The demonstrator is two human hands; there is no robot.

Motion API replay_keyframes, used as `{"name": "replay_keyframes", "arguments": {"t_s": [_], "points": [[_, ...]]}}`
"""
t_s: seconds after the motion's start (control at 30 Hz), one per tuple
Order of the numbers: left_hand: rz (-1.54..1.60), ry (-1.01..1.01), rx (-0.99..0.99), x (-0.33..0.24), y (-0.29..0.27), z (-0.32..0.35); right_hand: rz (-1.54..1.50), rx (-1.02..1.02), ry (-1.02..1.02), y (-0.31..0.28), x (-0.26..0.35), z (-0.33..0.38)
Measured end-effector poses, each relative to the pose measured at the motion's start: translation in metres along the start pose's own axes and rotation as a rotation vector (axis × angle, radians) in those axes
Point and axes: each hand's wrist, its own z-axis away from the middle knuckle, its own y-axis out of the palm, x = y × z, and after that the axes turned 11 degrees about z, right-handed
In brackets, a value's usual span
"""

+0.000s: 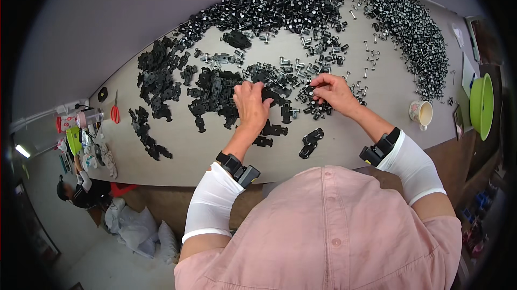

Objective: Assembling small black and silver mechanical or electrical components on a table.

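Note:
My left hand [251,102] rests on a black plastic frame part [269,96] in the middle of the table, fingers curled over it. My right hand [333,89] pinches a small black wheel-and-pin piece [314,91] just above a cluster of the same pieces [318,105]. Both wrists wear black bands over white sleeves. Finished-looking black parts [311,142] lie near the front edge between my arms.
Heaps of black frames [161,82] lie on the left, wheel pieces [280,7] along the far edge, metal pins [414,36] at right. Red scissors [115,112], a cup [421,113], a green basin [482,105]. A person [81,190] sits at lower left.

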Motion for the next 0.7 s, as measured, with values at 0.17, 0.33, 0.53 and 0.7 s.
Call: {"name": "replay_keyframes", "arguments": {"t_s": [0.17,0.33,0.53,0.7], "points": [[-0.022,0.27,0.07,0.01,0.005,0.002,-0.015,0.013,0.026,0.001,-0.003,0.003],[0.057,0.129,0.149,-0.003,0.0,-0.01,-0.038,0.044,0.015,0.007,0.004,0.005],[0.45,0.029,0.189,-0.017,-0.011,-0.01,0.04,0.086,-0.137,0.019,0.015,0.0],[0.858,-0.022,0.13,-0.019,0.002,-0.009,-0.139,0.13,-0.017,0.029,0.027,-0.002]]}}
